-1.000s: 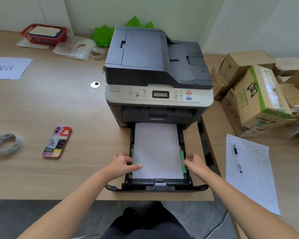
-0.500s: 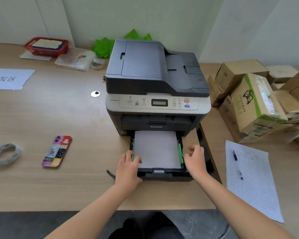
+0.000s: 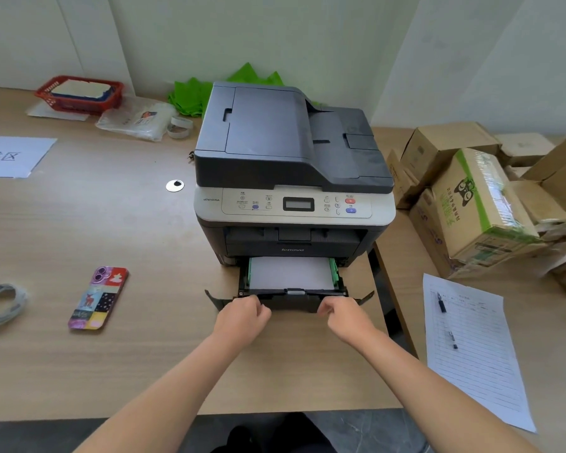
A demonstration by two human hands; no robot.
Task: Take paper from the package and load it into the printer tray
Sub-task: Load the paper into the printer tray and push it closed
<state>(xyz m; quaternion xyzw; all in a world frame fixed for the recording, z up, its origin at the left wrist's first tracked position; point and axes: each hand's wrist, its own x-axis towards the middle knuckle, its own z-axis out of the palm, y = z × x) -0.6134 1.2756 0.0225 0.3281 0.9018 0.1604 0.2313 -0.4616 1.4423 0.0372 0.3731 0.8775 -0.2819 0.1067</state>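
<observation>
A dark grey and beige printer (image 3: 291,165) stands on the wooden table. Its black paper tray (image 3: 291,300) sticks out a short way at the bottom front, with a white paper stack (image 3: 291,273) lying between green side guides. My left hand (image 3: 242,318) and my right hand (image 3: 343,317) press with curled fingers against the tray's front face, left and right of its middle. No paper package shows in this view.
A phone (image 3: 98,297) in a colourful case and a tape roll (image 3: 0,304) lie on the left. A lined sheet (image 3: 474,348) with a pen (image 3: 441,301) lies on the right, behind it several cardboard boxes (image 3: 471,204). A red basket (image 3: 79,93) sits far left.
The tray has slid most of the way into the printer. Both hands moved from the paper's side guides to the tray's front face.
</observation>
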